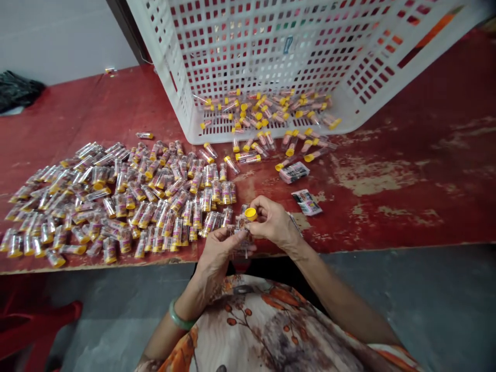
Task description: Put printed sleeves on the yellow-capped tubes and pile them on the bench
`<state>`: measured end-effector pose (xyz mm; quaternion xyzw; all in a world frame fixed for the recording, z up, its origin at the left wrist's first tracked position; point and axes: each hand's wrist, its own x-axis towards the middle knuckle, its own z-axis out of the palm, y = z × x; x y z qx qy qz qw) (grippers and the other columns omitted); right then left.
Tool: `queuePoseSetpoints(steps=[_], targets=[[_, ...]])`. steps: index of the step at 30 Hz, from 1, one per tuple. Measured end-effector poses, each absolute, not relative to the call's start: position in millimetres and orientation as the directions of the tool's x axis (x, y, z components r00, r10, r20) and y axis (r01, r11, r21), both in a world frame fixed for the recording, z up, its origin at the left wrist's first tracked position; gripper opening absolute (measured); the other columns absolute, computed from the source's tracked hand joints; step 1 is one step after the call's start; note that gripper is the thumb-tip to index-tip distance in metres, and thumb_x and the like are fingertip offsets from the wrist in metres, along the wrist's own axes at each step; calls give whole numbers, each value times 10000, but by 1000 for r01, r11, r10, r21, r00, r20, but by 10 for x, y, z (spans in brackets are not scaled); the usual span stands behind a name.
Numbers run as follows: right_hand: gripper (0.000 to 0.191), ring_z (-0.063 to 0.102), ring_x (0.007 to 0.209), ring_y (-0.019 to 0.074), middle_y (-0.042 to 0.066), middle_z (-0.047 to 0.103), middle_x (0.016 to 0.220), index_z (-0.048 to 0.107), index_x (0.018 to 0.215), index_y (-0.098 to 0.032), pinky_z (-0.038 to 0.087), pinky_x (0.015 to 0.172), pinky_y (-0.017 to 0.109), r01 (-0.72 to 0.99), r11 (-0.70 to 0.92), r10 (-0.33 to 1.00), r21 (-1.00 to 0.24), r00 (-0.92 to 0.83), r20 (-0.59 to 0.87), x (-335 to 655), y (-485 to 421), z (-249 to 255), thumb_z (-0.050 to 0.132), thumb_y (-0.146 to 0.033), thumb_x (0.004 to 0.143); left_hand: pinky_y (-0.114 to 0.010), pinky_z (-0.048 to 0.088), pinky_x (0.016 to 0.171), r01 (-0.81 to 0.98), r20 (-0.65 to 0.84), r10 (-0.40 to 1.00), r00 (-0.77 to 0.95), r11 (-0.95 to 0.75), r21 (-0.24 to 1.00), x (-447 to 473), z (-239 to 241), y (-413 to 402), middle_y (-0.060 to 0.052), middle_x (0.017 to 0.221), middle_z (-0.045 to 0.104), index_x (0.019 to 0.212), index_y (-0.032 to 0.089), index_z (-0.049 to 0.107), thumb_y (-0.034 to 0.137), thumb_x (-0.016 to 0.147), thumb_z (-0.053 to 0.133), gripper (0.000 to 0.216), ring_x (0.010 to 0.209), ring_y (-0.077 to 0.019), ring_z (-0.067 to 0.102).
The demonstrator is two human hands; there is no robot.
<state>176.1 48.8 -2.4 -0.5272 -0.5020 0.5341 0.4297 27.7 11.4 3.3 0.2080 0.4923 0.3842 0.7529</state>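
Note:
Near the table's front edge my two hands meet, fingers closed. My right hand (276,225) pinches a small clear tube by its yellow cap (250,213); the tube's body is mostly hidden by the fingers. Small printed clear wrappers (241,225) are gripped between the thumb and fingers of my left hand (219,250). Whether the tube's end is inside a wrapper, I cannot tell. Left of my hands lies a large pile of wrapped tubes (147,212) with yellow caps. Two stacks of printed wrappers, a farther one (294,172) and a nearer one (307,202), lie beyond my right hand.
A white plastic basket (189,116) lies tipped on its side at the back, with yellow-capped tubes (251,121) spilling from its mouth onto the worn red table (372,181). A black plastic bag (17,90) rests at the far left. Below stands a red stool (42,330).

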Motion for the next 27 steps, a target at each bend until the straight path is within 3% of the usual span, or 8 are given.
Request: queuePoseSetpoints(steps=[4,7,11,13,16,20,24,27], targets=[[252,536,613,123,-27,576,657,514,732,-190,426,549,229,28,-128,989,-991,-68,-130,1844,461,-8,696,-248,567,-270,559,515,-400,-635,752,174,643,652,246,17,158,-47,689,709,755,95,703,267,502,883,355,562,-162,657],[256,551,651,121,8,625,779,561,824,-190,422,529,214,-134,-116,993,-984,-20,-114,1974,331,3,724,-288,652,-260,556,545,-456,-640,756,137,622,637,256,-32,173,-46,757,723,799,104,705,216,498,885,368,603,-149,659],[348,467,524,77,6,582,836,596,1053,-222,344,398,189,-385,-174,985,-906,-53,-167,2129,32,-23,693,-310,731,-263,552,622,-548,-629,771,98,570,612,340,-45,167,-37,753,722,816,112,692,179,506,881,370,623,-142,663],[323,494,535,90,12,579,822,619,1037,-220,382,406,202,-420,-182,983,-889,-56,-175,2169,-95,-44,697,-301,734,-260,549,638,-583,-617,779,111,554,595,395,-37,158,-32,741,718,810,111,685,173,503,881,369,632,-141,664],[228,531,570,109,28,612,807,656,932,-204,429,451,219,-407,-103,990,-908,49,-134,2218,-176,-31,714,-276,723,-268,554,660,-597,-596,790,142,549,585,463,-45,140,-30,766,715,839,115,675,168,514,879,388,650,-139,663],[218,557,621,119,31,642,825,667,936,-212,460,527,235,-345,49,982,-937,188,-18,2307,-186,78,715,-250,726,-271,555,640,-582,-606,777,170,575,574,518,-71,135,-10,780,693,878,137,650,178,556,865,389,651,-128,647],[194,612,793,173,41,644,869,633,892,-207,499,664,284,-152,189,974,-970,154,166,2295,-312,132,719,-180,720,-241,552,630,-614,-642,748,166,588,526,580,-26,153,14,781,669,825,148,632,178,562,863,351,673,-110,634],[199,623,793,181,43,642,875,605,895,-211,515,681,308,28,298,941,-954,158,298,2213,-416,70,700,-142,734,-215,534,570,-622,-652,732,198,607,494,630,31,151,23,721,642,769,142,626,197,534,877,348,612,-93,602]])
